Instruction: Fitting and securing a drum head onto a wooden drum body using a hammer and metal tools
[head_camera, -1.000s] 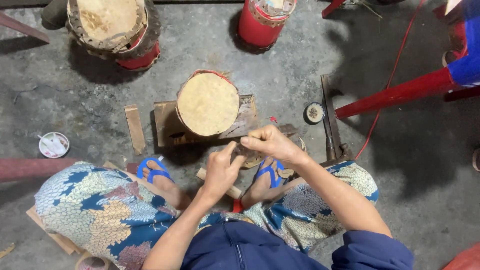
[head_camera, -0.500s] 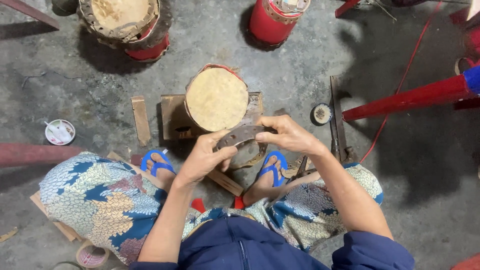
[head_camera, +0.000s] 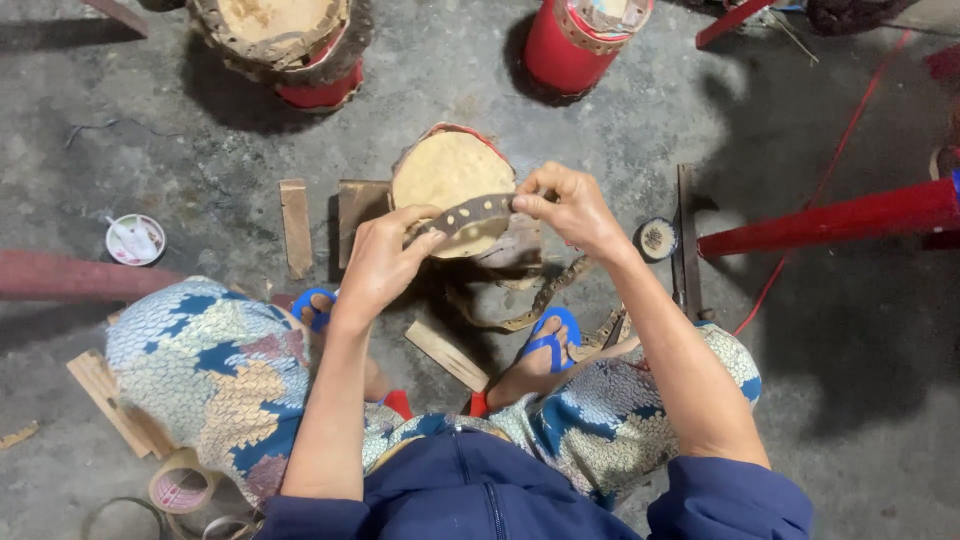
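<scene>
A: What are the hands doing right now?

B: The left hand (head_camera: 385, 262) and the right hand (head_camera: 572, 208) are pinching the two ends of a dark leather strip punched with pale holes (head_camera: 467, 214), fingers clamped on it, stretching it flat just above the small round drum with the tan hide head (head_camera: 450, 180). The drum is sitting on a flat wooden board (head_camera: 358, 205) on the grey concrete floor (head_camera: 200, 150), between the person's feet in blue sandals (head_camera: 548, 338).

A: How would you judge doing it well?

B: I'd be keeping the strip taut and level, with the holes facing up so their spacing is showing, and keeping the trailing length of strap (head_camera: 540, 300) from twisting beneath it.

A: Any containers around?

B: A small white round cup (head_camera: 135, 240) is lying well to the left, holding something pale; I cannot tell what. A red cylindrical drum body (head_camera: 575, 50) is standing at the top, its open end looking stuffed with scraps. A little round dark tin (head_camera: 656, 239) is sitting just beside the right wrist; its contents are unclear.
</scene>
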